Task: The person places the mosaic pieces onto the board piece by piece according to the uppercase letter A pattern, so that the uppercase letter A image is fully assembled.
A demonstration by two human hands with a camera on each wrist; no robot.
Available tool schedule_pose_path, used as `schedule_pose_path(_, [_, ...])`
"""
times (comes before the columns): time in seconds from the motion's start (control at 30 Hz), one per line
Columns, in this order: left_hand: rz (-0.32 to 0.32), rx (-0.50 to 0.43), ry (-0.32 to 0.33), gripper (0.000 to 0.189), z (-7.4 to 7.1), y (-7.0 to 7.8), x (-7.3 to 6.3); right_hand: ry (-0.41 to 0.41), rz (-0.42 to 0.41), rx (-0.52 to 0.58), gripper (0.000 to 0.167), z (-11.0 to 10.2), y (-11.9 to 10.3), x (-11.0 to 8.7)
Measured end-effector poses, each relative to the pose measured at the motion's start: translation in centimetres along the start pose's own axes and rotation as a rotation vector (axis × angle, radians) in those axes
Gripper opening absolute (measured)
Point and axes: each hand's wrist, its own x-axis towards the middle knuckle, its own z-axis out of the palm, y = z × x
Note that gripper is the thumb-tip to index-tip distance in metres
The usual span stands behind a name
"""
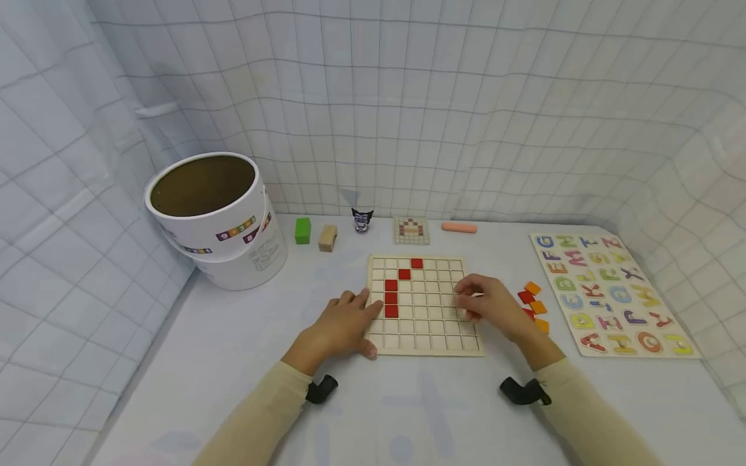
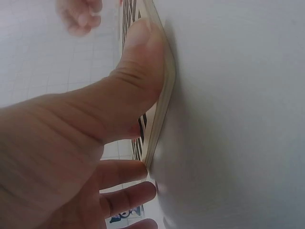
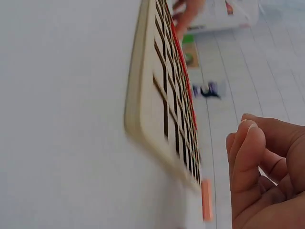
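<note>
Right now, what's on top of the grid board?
Five red tiles lie on the board; the left hand touches its left edge. Squares covered by it or the right hand can't be seen.

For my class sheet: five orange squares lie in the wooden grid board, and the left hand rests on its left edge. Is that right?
Only the colour is wrong: the five squares in the wooden grid board are red, as the head view shows.
</note>
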Motion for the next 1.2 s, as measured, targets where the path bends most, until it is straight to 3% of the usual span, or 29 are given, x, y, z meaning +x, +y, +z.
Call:
schedule_pose_path(0.17, [-0.007,-0.010,0.008,0.098,-0.1,-0.1,-0.3,0.209,0.145,-0.081,0.044,-6.2,3.3,-2.3])
schedule_pose_path(0.3, [-0.004,-0.008,0.020,0.098,-0.1,-0.3,-0.4,0.255,0.196,-0.246,0.053,-8.3,4.7,-3.2])
schedule_pose_path(0.67, [0.014,-0.004,0.021,0.098,0.2,-0.4,-0.3,0.250,0.253,-0.406,0.040,-7.7,5.0,-2.9])
schedule_pose_path(1.2, [0.018,0.004,0.032,0.097,0.1,-0.2,-0.1,0.239,0.245,-0.368,0.035,-8.0,4.8,-2.6])
